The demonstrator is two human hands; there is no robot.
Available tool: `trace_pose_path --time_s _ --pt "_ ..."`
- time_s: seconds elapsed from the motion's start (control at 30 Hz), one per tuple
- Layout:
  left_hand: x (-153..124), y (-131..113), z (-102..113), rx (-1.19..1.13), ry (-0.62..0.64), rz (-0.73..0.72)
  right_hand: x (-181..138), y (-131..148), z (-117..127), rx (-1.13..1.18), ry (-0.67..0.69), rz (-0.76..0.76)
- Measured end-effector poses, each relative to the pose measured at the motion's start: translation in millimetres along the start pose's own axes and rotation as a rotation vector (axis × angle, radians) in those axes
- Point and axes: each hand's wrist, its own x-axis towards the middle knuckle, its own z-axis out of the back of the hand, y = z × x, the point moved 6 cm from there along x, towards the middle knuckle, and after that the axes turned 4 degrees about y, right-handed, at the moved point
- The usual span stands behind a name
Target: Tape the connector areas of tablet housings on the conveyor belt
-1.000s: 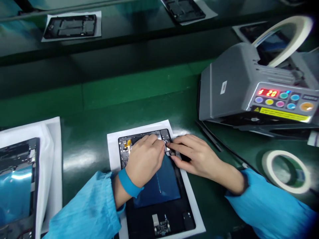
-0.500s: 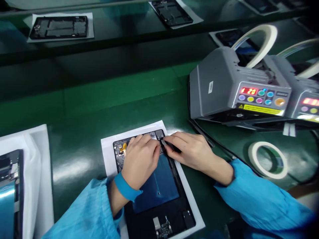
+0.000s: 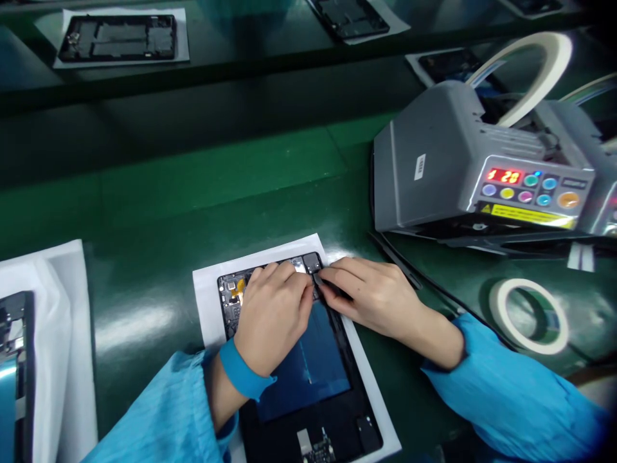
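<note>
An opened black tablet [image 3: 313, 379] with a blue battery panel lies on a white sheet [image 3: 205, 302] on the green bench. My left hand [image 3: 274, 315] rests on its upper part, fingers curled and pressed down near the top edge. My right hand [image 3: 371, 292] comes in from the right, its fingertips pinched together against the left hand's fingertips over a small component at the tablet's top right corner. What sits between the fingertips is too small to make out. A blue wristband [image 3: 243, 376] circles my left wrist.
A grey tape dispenser machine [image 3: 448, 173] with coloured buttons and a red display stands at the right, a second one behind it. A tape roll [image 3: 527, 315] lies flat near my right sleeve. Another tablet [image 3: 14, 373] on white foam sits far left. More tablets [image 3: 118, 38] lie on the back conveyor.
Both hands stay pressed on the tablet's top right corner, with the fingertips drawn slightly closer together. The camera view has shifted a little sideways.
</note>
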Motion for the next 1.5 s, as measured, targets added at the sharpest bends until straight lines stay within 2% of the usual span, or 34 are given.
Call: trace_pose_path --time_s 0.77,1.5 --pt "0.2 0.2 0.0 -0.005 0.0 0.011 -0.5 4.3 4.9 -0.024 -0.042 0.005" --pt "-1.3 0.8 0.8 0.01 -0.008 0.01 -0.9 3.2 -3.7 -0.021 0.003 0.002"
